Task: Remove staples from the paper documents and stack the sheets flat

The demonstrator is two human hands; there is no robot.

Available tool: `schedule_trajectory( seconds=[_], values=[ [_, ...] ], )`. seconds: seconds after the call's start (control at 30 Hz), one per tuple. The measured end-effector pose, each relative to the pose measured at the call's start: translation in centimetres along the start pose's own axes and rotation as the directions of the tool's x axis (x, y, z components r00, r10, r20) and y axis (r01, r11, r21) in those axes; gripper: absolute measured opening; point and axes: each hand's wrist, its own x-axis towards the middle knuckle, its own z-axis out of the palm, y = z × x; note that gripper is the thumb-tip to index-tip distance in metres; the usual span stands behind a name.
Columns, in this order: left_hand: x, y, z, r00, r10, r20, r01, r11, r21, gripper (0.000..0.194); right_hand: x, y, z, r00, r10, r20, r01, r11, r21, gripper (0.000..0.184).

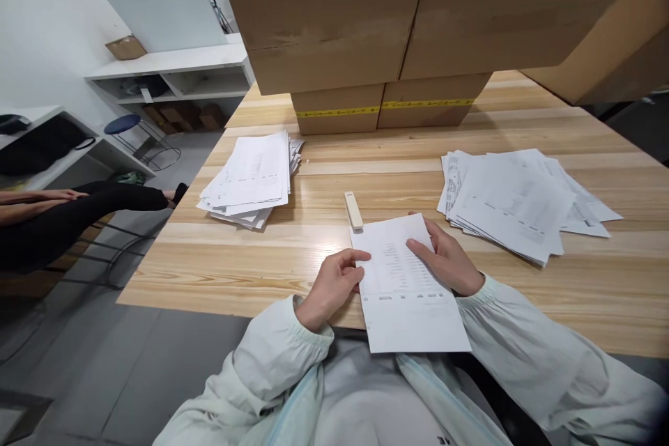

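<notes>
A printed white sheet lies in front of me, its lower part hanging over the near edge of the wooden table. My left hand pinches the sheet's left edge with curled fingers. My right hand rests on its right side, fingers pressing down on the paper. A small beige stapler lies just beyond the sheet's top left corner.
One stack of printed papers sits at the left of the table, another spread stack at the right. Large cardboard boxes stand at the back. Another person's arms and legs show at far left near white shelves and a stool.
</notes>
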Motion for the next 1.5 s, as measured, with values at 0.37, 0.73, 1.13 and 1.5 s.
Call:
schedule_trajectory(
  seconds=[0.37,0.73,1.13,1.5],
  values=[
    [0.9,-0.1,-0.3,0.997,-0.059,-0.055,0.055,0.996,-0.070,0.027,2.3,-3.7,-4.1,0.998,-0.057,0.010,0.052,0.816,-0.576,0.065],
    [0.8,0.5,0.3,0.995,-0.070,-0.076,0.065,0.995,-0.071,0.030,13.6,-10.0,7.6,0.875,-0.239,0.421,0.476,0.577,-0.663,0.041],
    [1.2,0.2,0.0,0.995,-0.098,-0.031,0.094,0.989,-0.116,0.027,13.8,-6.7,12.8,0.919,-0.158,0.361,0.384,0.559,-0.735,0.044],
    [1.3,0.5,0.1,0.991,-0.125,-0.045,0.119,0.986,-0.117,0.022,13.2,-6.4,13.3,0.933,-0.180,0.312,0.358,0.559,-0.748,0.043]
  ],
)
